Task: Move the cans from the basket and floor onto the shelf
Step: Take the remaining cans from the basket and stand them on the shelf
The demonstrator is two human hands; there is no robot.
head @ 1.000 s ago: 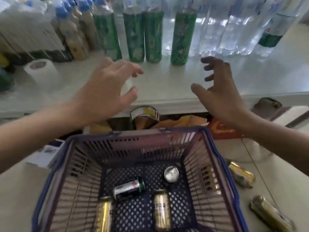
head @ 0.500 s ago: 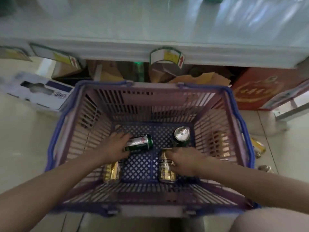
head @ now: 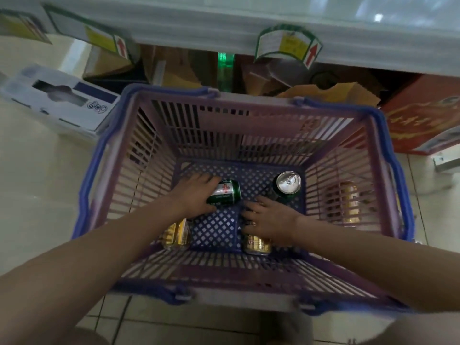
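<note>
- Progress: early to middling, by judgement. No can lifted clear yet; shelf (head: 249, 23) edge only at top of view, shelf top out of frame, so stocked count unknown.
- Basket (head: 99, 155) on floor (head: 37, 195) just below shelf, four cans inside.
- Green cans: two. One lying on its side (head: 225, 192) mid-basket, one upright (head: 287, 185) toward back right, silver lid up.
- Gold cans: two in basket, both lying down. One near left (head: 176, 234), partly under left forearm; one near right (head: 257, 242), partly under right hand.
- Fifth can, gold (head: 344, 205), outside on floor, seen through right basket wall, just beside basket.
- Total in view: five cans, two green, three gold. Any more floor cans: cannot tell, right side cut off.
- Left hand (head: 194, 195): curled around end of lying green can, fingers over top, thumb under near side; looks like a grip, not lifted.
- Right hand (head: 270, 220): fingers spread, palm down on near-right gold can, fingertips close to upright green can; closed grip not confirmed, cannot tell.
- Left to do: all five visible cans still to go up onto shelf.
</note>
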